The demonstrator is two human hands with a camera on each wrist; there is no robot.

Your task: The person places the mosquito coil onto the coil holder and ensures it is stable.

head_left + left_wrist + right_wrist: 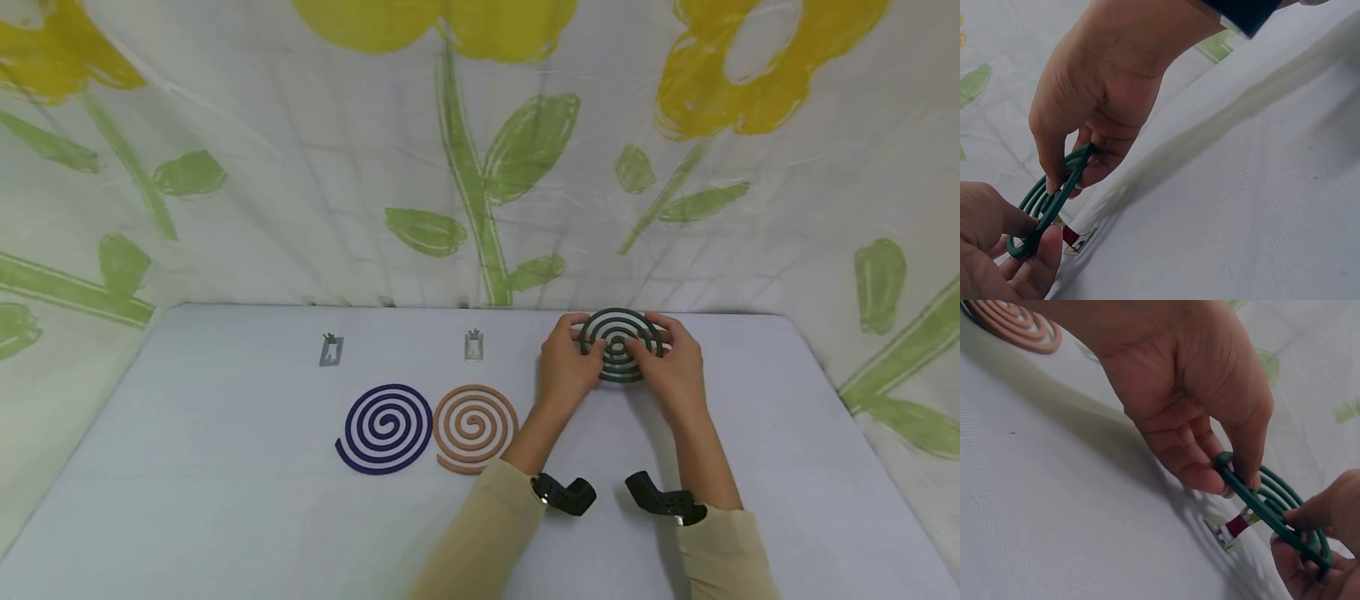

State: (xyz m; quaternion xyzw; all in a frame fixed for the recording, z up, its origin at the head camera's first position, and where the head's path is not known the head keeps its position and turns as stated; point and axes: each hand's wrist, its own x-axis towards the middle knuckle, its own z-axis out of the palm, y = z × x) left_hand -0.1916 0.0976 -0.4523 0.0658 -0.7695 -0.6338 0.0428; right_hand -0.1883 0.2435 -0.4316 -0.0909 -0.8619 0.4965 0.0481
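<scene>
Both hands hold a dark green mosquito coil (621, 380) near the table's back edge. My left hand (567, 367) pinches its left side, the thumb on the near face and fingers behind the rim. On the right side my right hand (672, 367) pinches it the same way. The wrist views show the coil (1266, 512) tilted and raised above the table. Close under it stands a small metal coil stand (1219, 531), its upright tongue with a red part reaching toward the coil's middle. In the head view this stand is hidden behind coil and hands.
A dark purple coil (386, 425) and an orange-brown coil (472, 427) lie flat side by side, left of the left forearm. Behind them are two small metal stands, one at left (330, 363) and one nearer the middle (474, 358). A flowered curtain (337, 208) hangs along the table's back edge.
</scene>
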